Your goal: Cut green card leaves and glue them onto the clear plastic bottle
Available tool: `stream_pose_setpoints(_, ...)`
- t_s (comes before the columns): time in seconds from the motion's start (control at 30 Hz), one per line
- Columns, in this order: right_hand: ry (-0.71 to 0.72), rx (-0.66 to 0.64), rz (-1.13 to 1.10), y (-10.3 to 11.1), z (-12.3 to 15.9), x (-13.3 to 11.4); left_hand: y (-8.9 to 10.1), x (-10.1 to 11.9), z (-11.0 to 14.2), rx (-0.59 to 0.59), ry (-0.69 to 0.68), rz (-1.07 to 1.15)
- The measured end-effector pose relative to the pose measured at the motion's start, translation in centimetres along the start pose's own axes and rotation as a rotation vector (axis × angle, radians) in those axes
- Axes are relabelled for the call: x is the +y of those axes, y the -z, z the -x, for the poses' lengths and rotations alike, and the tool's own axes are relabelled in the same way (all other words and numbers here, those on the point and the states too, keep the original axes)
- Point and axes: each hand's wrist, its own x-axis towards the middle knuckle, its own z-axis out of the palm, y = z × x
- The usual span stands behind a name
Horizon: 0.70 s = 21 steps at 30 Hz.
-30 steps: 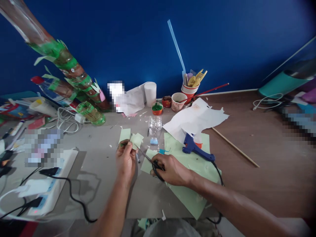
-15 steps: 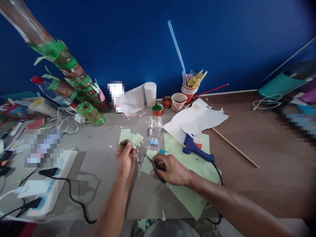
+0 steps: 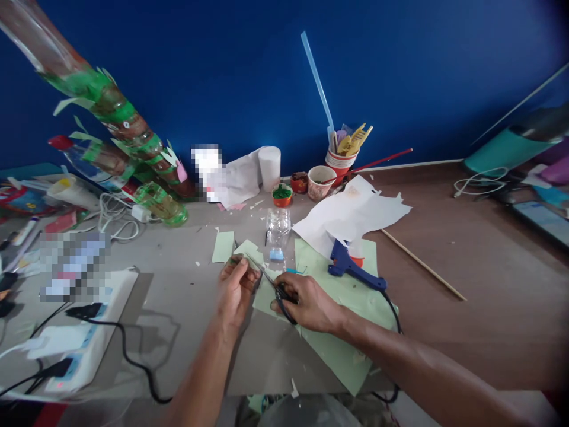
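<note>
Between the thumb and fingers of my left hand (image 3: 235, 289) is a small piece of pale green paper (image 3: 249, 251). My right hand (image 3: 309, 301) grips the black handles of a pair of scissors (image 3: 283, 299), whose blades point up and left and reach the paper's edge. Another green paper piece (image 3: 223, 247) lies flat just beyond my left hand. Under the scissors rests a further green scrap (image 3: 265, 298). A large green sheet (image 3: 333, 350) lies beneath my right forearm, with a blue glue gun (image 3: 355, 274) on top.
A clear plastic bottle piece (image 3: 278, 228) stands ahead of my hands. Behind are a pot of green paint (image 3: 282, 194), paper cups (image 3: 320, 182) and crumpled white paper (image 3: 355, 207). A wooden stick (image 3: 424, 265) lies right. Left are a power strip (image 3: 106, 332) and a painted bottle tower (image 3: 133, 127).
My left hand has moved right, bringing the paper to the scissor blades. The flat green piece beyond it is now more fully visible. My right hand has barely moved.
</note>
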Motion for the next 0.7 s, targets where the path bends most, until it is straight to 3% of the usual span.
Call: stream_pose_setpoints(0.7, 0.108, 0.070, -0.067, 0.33, -0.08, 0.36, -0.37, -0.53, 1.03, -0.176, 0.249, -0.097)
